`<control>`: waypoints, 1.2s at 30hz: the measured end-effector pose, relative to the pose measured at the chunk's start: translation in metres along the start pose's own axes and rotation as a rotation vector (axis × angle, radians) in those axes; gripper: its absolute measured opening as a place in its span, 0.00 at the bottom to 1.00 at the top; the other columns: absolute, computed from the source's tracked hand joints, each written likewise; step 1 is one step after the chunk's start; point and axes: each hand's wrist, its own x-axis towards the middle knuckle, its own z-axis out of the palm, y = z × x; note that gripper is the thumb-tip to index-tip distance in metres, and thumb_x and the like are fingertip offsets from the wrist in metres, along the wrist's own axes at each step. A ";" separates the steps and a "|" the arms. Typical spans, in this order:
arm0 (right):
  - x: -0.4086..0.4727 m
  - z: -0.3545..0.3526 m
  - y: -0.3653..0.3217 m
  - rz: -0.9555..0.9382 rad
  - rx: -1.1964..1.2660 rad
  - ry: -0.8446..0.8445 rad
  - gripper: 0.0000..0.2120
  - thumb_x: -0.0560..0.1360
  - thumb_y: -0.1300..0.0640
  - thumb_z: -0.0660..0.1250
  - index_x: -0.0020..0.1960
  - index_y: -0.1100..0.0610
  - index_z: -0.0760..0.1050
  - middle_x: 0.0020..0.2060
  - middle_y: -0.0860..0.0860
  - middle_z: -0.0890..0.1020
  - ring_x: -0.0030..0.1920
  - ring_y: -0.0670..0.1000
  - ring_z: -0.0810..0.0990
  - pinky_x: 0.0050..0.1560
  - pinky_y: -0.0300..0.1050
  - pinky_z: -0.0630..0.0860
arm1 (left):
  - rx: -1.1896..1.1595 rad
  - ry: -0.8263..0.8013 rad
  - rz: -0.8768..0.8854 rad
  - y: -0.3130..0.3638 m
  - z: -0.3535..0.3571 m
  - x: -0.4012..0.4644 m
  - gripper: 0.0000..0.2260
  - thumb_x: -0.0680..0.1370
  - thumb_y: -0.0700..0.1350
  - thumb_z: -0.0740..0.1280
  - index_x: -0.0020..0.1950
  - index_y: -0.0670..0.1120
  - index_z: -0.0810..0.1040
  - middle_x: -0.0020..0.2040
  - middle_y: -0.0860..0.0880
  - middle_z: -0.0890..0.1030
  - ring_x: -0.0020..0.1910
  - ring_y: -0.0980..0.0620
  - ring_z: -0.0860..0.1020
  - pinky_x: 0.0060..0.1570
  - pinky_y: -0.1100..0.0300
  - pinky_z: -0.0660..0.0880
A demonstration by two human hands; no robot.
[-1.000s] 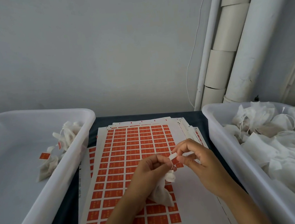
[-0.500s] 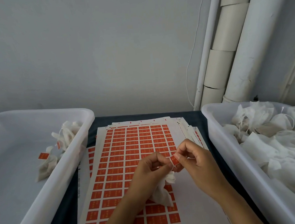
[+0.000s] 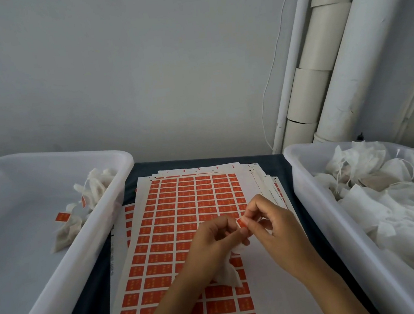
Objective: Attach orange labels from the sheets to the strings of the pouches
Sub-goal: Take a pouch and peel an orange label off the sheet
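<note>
Centrally, both hands pinch orange label (image 3: 242,223) above sheet (image 3: 181,211).

Your worktop (image 3: 265,159) has a dark blue-grey surface, running back to the wall; a fanned stack of label sheets (image 3: 183,226) lies at its centre, top sheet a grid of orange labels with its right strip bare white; a translucent white left tub (image 3: 66,271) sits on the worktop at the stack's left edge; a matching right tub (image 3: 338,232) sits just right of the stack; dark strips of worktop show beside each tub.
</note>
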 end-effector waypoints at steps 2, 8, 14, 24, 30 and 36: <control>0.001 0.002 0.000 0.008 0.013 0.013 0.08 0.74 0.54 0.67 0.41 0.46 0.69 0.39 0.40 0.79 0.45 0.37 0.78 0.43 0.25 0.74 | -0.016 0.001 0.018 0.000 -0.003 0.000 0.06 0.76 0.42 0.67 0.39 0.46 0.80 0.37 0.49 0.83 0.42 0.45 0.80 0.46 0.60 0.77; 0.001 0.001 0.004 0.126 0.018 -0.010 0.14 0.69 0.39 0.60 0.48 0.46 0.68 0.40 0.39 0.78 0.42 0.41 0.79 0.40 0.29 0.75 | 0.012 -0.018 0.047 -0.001 -0.006 0.001 0.07 0.77 0.40 0.66 0.40 0.43 0.81 0.36 0.50 0.82 0.40 0.49 0.79 0.43 0.65 0.75; -0.001 0.009 0.007 0.035 0.022 -0.040 0.11 0.77 0.54 0.62 0.37 0.46 0.68 0.35 0.41 0.79 0.43 0.39 0.78 0.43 0.29 0.75 | 0.042 -0.034 0.063 -0.002 -0.005 0.003 0.10 0.78 0.37 0.63 0.39 0.42 0.80 0.34 0.52 0.81 0.36 0.57 0.78 0.40 0.68 0.74; -0.001 0.014 0.005 0.043 0.140 0.021 0.11 0.73 0.44 0.58 0.40 0.49 0.73 0.38 0.44 0.81 0.43 0.44 0.81 0.46 0.35 0.78 | 0.123 0.046 0.140 -0.003 0.001 0.001 0.14 0.81 0.40 0.59 0.39 0.48 0.79 0.34 0.55 0.79 0.37 0.54 0.78 0.42 0.63 0.76; 0.000 0.018 0.006 0.056 0.154 0.022 0.11 0.76 0.48 0.57 0.44 0.52 0.74 0.40 0.44 0.81 0.44 0.44 0.81 0.46 0.36 0.79 | 0.100 0.045 0.155 -0.004 0.003 0.001 0.14 0.82 0.41 0.57 0.40 0.48 0.76 0.34 0.59 0.78 0.37 0.59 0.76 0.41 0.71 0.73; -0.002 0.018 0.010 0.180 0.244 -0.025 0.10 0.74 0.44 0.54 0.47 0.46 0.71 0.45 0.38 0.80 0.47 0.42 0.81 0.49 0.33 0.78 | 0.292 -0.143 -0.006 -0.002 -0.016 0.000 0.12 0.78 0.59 0.56 0.51 0.54 0.74 0.45 0.60 0.80 0.46 0.61 0.79 0.44 0.68 0.76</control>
